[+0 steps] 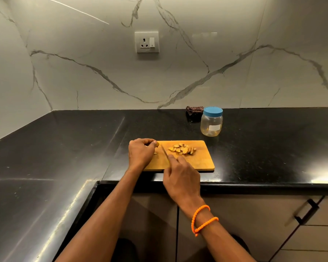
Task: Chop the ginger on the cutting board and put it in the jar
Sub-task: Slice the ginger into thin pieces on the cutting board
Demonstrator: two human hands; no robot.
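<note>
The left hand (140, 151) is resting on the left end of the cutting board (201, 161), and its grip is pinching a small piece of ginger (157, 144) with curled fingers. The right hand (180, 176) is holding a knife (164, 152); its grip is closed around the handle, and the blade is pointing toward the ginger piece. A pile of ginger slices (182, 149) is lying on the middle of the board. The jar (211, 121), with its blue lid (213, 111) on, is standing on the black surface (263, 144) behind the board, apart from it. A dark cloth (194, 111) is lying just beside the jar, near the wall.
</note>
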